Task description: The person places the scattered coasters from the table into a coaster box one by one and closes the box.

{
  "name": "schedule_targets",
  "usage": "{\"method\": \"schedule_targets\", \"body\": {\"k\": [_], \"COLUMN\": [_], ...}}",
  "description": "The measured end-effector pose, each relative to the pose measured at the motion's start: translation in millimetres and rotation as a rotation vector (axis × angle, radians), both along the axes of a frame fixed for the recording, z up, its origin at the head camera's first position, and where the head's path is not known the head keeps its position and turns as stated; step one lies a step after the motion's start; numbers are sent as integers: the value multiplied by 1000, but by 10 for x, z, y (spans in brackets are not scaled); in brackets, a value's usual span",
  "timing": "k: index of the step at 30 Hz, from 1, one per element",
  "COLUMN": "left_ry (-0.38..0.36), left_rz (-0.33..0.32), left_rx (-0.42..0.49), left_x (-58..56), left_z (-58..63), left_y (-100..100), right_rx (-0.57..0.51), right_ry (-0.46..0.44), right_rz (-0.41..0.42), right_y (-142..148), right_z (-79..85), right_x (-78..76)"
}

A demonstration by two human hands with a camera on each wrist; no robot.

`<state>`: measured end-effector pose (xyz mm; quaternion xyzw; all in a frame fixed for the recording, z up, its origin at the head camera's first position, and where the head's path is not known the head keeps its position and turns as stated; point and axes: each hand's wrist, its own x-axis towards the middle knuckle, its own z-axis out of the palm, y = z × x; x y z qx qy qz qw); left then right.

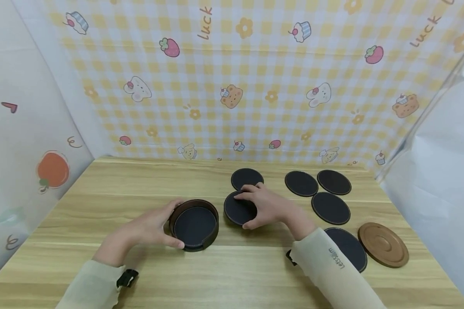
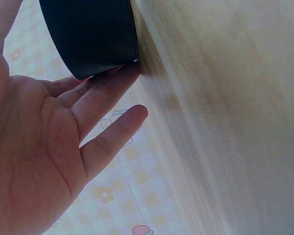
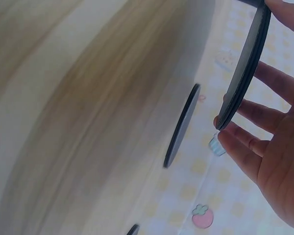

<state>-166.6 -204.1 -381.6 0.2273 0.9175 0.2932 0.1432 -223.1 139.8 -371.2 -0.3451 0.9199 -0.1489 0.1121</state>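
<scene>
My left hand holds a round dark coaster holder, with the thumb at its front and the fingers round its far side. A black disc lies inside it, within the raised brown-lined wall. In the left wrist view the holder's dark outer wall meets my fingertips. Just right of the holder, my right hand grips a round black coaster by its edge, thumb in front and fingers behind. The right wrist view shows this coaster edge-on, raised off the wooden table.
One black coaster lies behind the right hand. To the right are several more, including a coaster beside two others and a coaster partly under the right sleeve. A round brown wooden disc lies near the table's right edge.
</scene>
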Motion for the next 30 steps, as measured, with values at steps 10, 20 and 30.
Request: {"method": "schedule_targets", "body": {"k": [10, 20, 30], "left_ry": [3, -8, 20], "left_rz": [-9, 0, -43], "left_rx": [-5, -7, 17], "left_x": [2, -43, -71], "left_z": [12, -25, -58], "left_y": [17, 2, -7], "right_rx": [-10, 0, 48], "right_ry": [25, 74, 119], "right_rz": [38, 140, 219], "right_y": [-301, -633, -930], "right_z": [47, 141, 134], "right_x": [57, 126, 173]}}
